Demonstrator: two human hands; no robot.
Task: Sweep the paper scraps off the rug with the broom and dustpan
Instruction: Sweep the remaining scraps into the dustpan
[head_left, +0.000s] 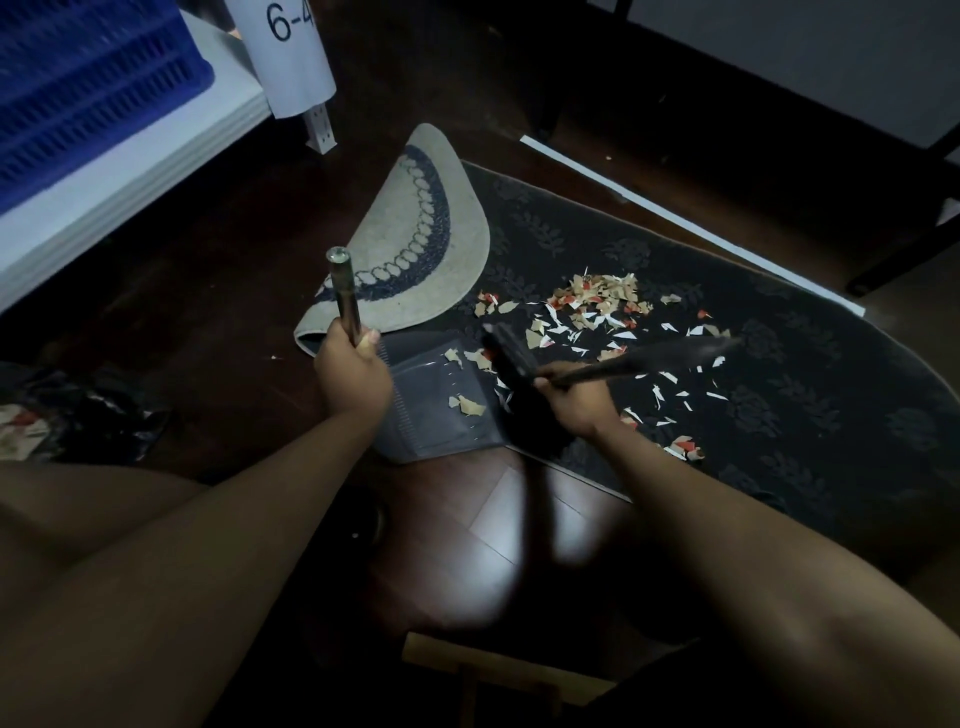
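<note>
Nearest the body, on the bare wood floor at the rug's near edge, sits the grey dustpan (441, 400), its open mouth facing right toward the dark patterned rug (779, 395). A few paper scraps (467, 405) already lie inside the pan. The left hand (353, 374) is clenched round the dustpan's upright metal handle (344, 293), steadying the pan from its left side. Just to the right, the right hand (576, 400) grasps the black broom (524, 384); the handle's long axis runs from the fist out to the right and slightly away, while the bristle head stands at the pan's mouth, though motion blur makes its exact contact with the rug hard to judge.

Beyond and to the right of the broom lies the bulk of the work: a thick scatter of tan, white and red scraps (597, 306) on the rug, with a thinner trail (675, 400) to the right of the right hand. So the scraps lie away and rightward from both grips, and the right hand is the nearer one. The next stroke probably needs to reach out past that pile and draw leftward into the pan.

Farther off, a folded pale mat (415, 228) rests over the rug's left end.
</note>
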